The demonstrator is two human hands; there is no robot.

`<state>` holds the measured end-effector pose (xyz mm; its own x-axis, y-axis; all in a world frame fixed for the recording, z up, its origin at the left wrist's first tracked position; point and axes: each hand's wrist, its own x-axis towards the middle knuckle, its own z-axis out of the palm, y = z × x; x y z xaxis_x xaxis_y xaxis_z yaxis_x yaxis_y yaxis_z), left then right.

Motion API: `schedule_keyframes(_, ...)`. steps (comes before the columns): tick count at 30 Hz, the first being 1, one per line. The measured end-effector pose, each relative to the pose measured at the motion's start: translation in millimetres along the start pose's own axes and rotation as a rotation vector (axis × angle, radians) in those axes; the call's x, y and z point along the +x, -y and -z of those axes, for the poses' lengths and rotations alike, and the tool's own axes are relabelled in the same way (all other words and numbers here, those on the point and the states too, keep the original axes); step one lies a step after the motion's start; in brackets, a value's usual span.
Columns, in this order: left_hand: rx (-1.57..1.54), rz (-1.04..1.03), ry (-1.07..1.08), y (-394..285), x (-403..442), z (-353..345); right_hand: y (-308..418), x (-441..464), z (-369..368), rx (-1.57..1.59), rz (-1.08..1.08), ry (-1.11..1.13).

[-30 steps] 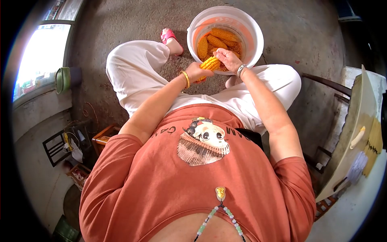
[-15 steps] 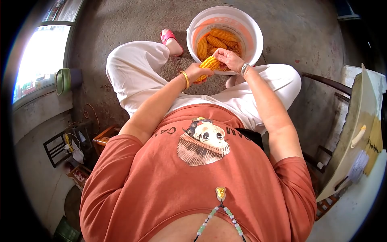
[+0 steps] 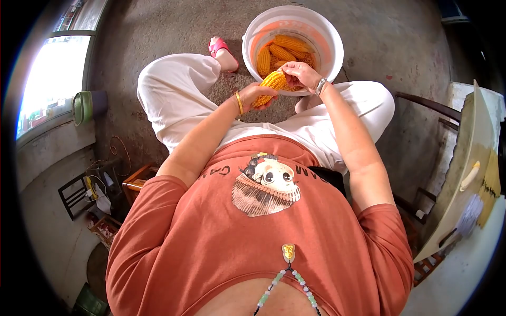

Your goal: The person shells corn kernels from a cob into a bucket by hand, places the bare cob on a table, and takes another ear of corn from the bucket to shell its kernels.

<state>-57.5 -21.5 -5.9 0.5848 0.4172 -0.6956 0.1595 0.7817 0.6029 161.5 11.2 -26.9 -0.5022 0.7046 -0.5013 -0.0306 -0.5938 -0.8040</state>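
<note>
An ear of corn (image 3: pixel 273 82), yellow and dry, is gripped near its lower end by my left hand (image 3: pixel 255 96). My right hand (image 3: pixel 299 75) is closed at the ear's upper end, its fingertips pressed against the kernels there. Just beyond both hands stands a white bucket (image 3: pixel 333 39), which my right hand partly overlaps. Several whole corn ears (image 3: pixel 291 43) lie inside it, over loose kernels (image 3: pixel 294 84). My right palm and the kernels under my fingertips are hidden.
My bent legs in white trousers (image 3: pixel 179 89) flank the bucket on the concrete floor (image 3: pixel 168 31). To the right is a dark wooden armrest (image 3: pixel 427 105) beside a pale board (image 3: pixel 458 174). A green container (image 3: pixel 83 108) sits by the window on the left.
The ear has tipped slightly more upright between my hands. My right hand stays at its upper end, shifted a few pixels. The bucket appears slightly higher and farther left in view.
</note>
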Motion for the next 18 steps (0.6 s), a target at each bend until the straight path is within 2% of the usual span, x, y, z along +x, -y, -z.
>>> schedule_keyframes(6,-0.094,-0.04,0.016,4,0,3,8,-4,1,0.01,-0.046,0.056)
schedule_keyframes(11,-0.042,-0.086,-0.027,8,3,7,2,1,5,0.001,-0.029,0.092)
schedule_keyframes(14,-0.034,-0.109,-0.013,10,5,8,-2,2,0,-0.137,0.105,0.035)
schedule_keyframes(18,0.066,-0.145,-0.082,8,4,3,-4,4,3,0.008,0.026,0.084)
